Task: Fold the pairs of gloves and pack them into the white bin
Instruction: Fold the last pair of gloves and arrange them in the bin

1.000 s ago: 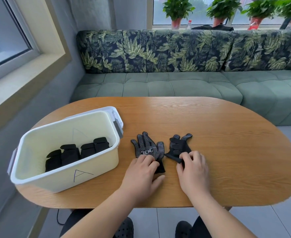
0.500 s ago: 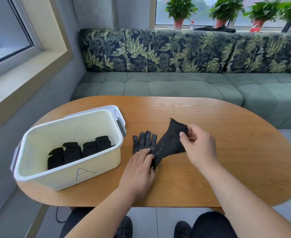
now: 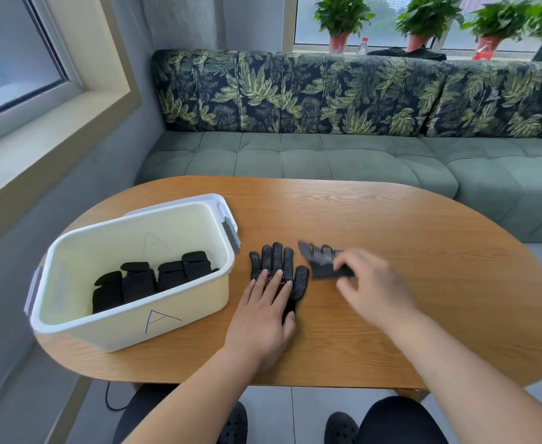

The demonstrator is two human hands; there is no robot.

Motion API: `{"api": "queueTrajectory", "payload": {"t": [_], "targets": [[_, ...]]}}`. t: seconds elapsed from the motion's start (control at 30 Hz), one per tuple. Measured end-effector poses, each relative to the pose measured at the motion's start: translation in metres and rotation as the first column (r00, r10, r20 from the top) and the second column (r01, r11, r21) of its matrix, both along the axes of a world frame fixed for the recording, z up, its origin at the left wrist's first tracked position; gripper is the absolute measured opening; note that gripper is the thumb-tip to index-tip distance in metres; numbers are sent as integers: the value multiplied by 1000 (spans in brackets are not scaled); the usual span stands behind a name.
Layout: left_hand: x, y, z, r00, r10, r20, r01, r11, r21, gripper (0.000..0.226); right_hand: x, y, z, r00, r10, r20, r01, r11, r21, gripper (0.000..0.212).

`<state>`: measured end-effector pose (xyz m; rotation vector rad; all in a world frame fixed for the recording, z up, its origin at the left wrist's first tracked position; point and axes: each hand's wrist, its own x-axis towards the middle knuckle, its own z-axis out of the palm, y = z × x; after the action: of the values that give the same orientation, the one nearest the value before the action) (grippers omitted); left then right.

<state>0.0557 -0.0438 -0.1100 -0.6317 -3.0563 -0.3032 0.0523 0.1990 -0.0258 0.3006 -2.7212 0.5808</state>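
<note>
Head view. The oval wooden worktop (image 3: 423, 251) carried the white bin (image 3: 128, 328) at its left end, marked with a hand-drawn letter A on the near wall. Folded gloves (image 3: 148, 280), black, stood in a row on the bin's floor against that near wall.

Just beside the bin's right wall, a dotted glove (image 3: 276, 261) lay flat on the worktop with its fingers spread and pointing away from the person. The left hand (image 3: 263, 315) rested palm-down on its lower half; the grip was wide, the fingers straight and pressing the fabric, not curled round it.

To the right of that glove, the right hand (image 3: 372, 290) held a second glove (image 3: 322, 265) low over the worktop. The hand and glove were motion-blurred. The grip appeared narrow, finger and thumb pinching the fabric. Whether the second glove touched the dotted glove could not be told.

Beyond the worktop stood a green sofa (image 3: 327, 161) with leaf-patterned back cushions, and potted plants (image 3: 343, 14) on the sill behind it.
</note>
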Motion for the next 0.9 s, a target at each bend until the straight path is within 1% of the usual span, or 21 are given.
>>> {"api": "queueTrajectory", "payload": {"t": [0.03, 0.07, 0.1, 0.13, 0.23, 0.33, 0.37, 0.43, 0.47, 0.5, 0.57, 0.6, 0.67, 0.73, 0.8, 0.9], "targets": [[-1, 1, 0, 1000, 4, 12, -4, 1000, -16, 69, 7, 2, -15, 994, 13, 112, -25, 994, 102, 20], [-1, 2, -1, 1000, 6, 20, -6, 1000, -27, 69, 13, 4, -29, 982, 23, 188, -57, 983, 176, 18], [-2, 2, -1, 1000, 7, 25, -6, 999, -34, 69, 19, 6, -40, 974, 35, 224, -82, 975, 205, 16], [-2, 3, -1, 1000, 5, 30, -4, 999, -38, 69, 24, 8, -50, 974, 42, 223, -89, 975, 205, 16], [-2, 3, 0, 1000, 6, 30, -5, 999, -40, 68, 31, 13, -59, 993, 38, 116, -60, 979, 193, 22], [2, 3, 4, 1000, 3, 6, -3, 1000, -18, 67, 31, 8, -57, 1000, 16, 12, -18, 980, 196, 36], [4, 3, 4, 1000, 1, -11, -1, 1000, -10, 66, 29, 5, -56, 1000, 4, -9, -2, 981, 192, 37], [5, 2, 4, 999, -5, -53, 6, 1000, 16, 62, 24, -1, -56, 1000, -22, -21, 25, 985, 173, 27], [4, 2, 3, 997, -7, -79, 11, 999, 43, 60, 21, -4, -57, 999, -40, 8, 38, 984, 172, 24], [3, 3, 2, 995, -6, -103, 14, 997, 75, 58, 18, -7, -58, 996, -65, 67, 52, 983, 178, 29], [-1, 8, 2, 993, 11, -121, 4, 992, 127, 54, 11, -15, -61, 968, -112, 223, 66, 977, 203, 49], [-5, 13, 5, 994, 29, -104, -15, 990, 140, 55, 7, -18, -63, 948, -136, 286, 76, 975, 210, 57], [-16, 20, 12, 997, 78, -17, -75, 989, 128, 61, 4, -24, -69, 912, -179, 369, 103, 971, 215, 65], [-30, 22, 14, 994, 98, 39, -100, 994, 46, 69, 6, -27, -74, 898, -207, 389, 122, 965, 232, 67], [-40, 17, 8, 994, 85, 69, -83, 996, -33, 75, 8, -26, -77, 901, -218, 374, 129, 960, 250, 68], [-46, 12, 0, 990, 87, 115, -78, 994, -77, 79, 7, -19, -81, 902, -220, 372, 124, 956, 266, 68]]}}
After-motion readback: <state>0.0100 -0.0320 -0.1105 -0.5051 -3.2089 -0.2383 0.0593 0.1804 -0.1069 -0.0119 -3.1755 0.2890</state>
